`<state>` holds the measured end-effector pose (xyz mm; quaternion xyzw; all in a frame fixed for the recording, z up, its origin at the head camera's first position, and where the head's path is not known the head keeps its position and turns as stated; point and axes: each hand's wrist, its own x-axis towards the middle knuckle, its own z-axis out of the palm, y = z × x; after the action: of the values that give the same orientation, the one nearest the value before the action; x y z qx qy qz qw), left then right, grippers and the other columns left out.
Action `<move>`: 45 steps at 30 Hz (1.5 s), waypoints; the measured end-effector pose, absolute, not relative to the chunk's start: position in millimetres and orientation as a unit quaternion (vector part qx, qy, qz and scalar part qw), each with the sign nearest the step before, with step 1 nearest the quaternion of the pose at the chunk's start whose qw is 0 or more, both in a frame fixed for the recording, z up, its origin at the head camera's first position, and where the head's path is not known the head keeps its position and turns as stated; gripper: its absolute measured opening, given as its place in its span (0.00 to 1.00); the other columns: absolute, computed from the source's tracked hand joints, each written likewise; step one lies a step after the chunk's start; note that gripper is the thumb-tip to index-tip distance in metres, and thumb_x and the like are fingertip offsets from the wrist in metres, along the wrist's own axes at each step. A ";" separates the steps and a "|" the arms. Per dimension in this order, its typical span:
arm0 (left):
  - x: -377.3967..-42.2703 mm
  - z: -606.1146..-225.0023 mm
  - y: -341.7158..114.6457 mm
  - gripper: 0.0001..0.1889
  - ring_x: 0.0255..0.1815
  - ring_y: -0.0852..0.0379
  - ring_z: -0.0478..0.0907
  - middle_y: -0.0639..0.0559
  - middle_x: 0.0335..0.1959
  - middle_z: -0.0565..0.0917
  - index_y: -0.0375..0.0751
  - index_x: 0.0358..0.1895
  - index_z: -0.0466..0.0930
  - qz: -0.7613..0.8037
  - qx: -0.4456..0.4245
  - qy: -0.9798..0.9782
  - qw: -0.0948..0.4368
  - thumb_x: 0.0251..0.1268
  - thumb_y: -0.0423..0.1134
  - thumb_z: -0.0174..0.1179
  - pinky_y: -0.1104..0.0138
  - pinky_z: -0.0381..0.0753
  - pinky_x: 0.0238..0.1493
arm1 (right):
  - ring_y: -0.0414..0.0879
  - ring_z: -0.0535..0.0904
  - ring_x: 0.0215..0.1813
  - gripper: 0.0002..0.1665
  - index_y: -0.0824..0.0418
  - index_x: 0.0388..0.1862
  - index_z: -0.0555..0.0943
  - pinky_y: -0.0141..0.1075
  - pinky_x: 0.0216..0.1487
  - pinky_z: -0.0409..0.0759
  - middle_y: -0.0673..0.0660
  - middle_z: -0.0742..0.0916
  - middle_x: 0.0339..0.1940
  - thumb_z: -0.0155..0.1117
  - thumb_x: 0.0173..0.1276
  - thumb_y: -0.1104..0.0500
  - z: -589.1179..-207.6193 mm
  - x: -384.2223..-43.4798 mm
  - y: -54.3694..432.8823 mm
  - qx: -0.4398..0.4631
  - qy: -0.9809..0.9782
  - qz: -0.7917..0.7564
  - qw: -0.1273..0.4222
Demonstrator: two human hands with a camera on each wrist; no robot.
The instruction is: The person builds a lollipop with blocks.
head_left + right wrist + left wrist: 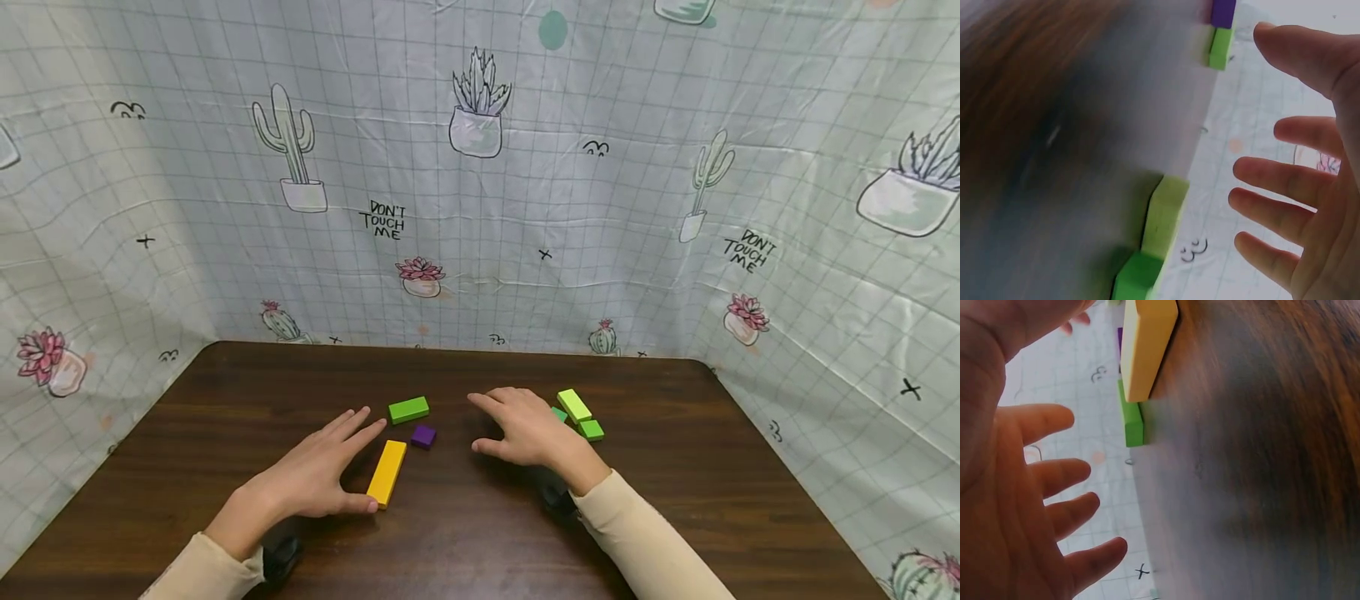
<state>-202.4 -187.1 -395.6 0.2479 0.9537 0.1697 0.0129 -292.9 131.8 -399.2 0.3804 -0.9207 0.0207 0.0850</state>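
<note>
My left hand (318, 471) hovers over the left of the table with fingers spread, its thumb tip overlapping the near end of a long yellow block (387, 474) in the head view. Beyond that block lie a small purple block (423, 437) and a green block (408, 410). My right hand (528, 429) is held above the table with fingers extended, holding nothing. Just past it, a yellow-green block (574, 405) sits beside a small green block (591, 430). A teal-green block (559, 414) is partly hidden behind the right hand.
The dark brown wooden table (480, 542) ends at a back edge against a hanging cloth (480, 208) printed with cacti and a grid. The cloth also encloses both sides. A dark wrist strap (282, 560) shows under the left wrist.
</note>
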 end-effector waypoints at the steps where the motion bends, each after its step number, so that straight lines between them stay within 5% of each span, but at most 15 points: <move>1: -202.7 -395.2 -186.9 0.53 0.74 0.35 0.48 0.38 0.75 0.51 0.43 0.74 0.57 0.172 0.248 0.953 0.016 0.46 0.65 0.68 0.36 0.58 0.61 | 0.50 0.72 0.62 0.43 0.51 0.71 0.67 0.47 0.63 0.68 0.53 0.78 0.61 0.60 0.62 0.33 -398.8 -293.5 128.9 0.380 -0.921 0.017 0.081; 24: -207.0 -401.3 -178.6 0.47 0.73 0.39 0.53 0.45 0.74 0.59 0.44 0.72 0.63 0.182 0.258 0.946 0.078 0.50 0.64 0.67 0.39 0.57 0.64 | 0.47 0.76 0.58 0.37 0.47 0.70 0.69 0.42 0.58 0.74 0.52 0.78 0.62 0.64 0.63 0.40 -404.6 -294.7 65.0 0.412 -0.910 0.027 -0.015; 45: -209.4 -404.4 -177.3 0.41 0.71 0.40 0.58 0.47 0.68 0.70 0.41 0.69 0.67 0.173 0.260 0.947 0.074 0.54 0.57 0.68 0.39 0.60 0.62 | 0.42 0.76 0.57 0.24 0.49 0.62 0.77 0.38 0.57 0.74 0.48 0.79 0.59 0.64 0.67 0.50 -405.8 -297.5 62.5 0.442 -0.896 0.036 -0.013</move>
<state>-209.4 -177.3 -404.4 0.2596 0.9471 0.1733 0.0740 -297.5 62.5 -405.8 0.4422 -0.8961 0.0359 -0.0129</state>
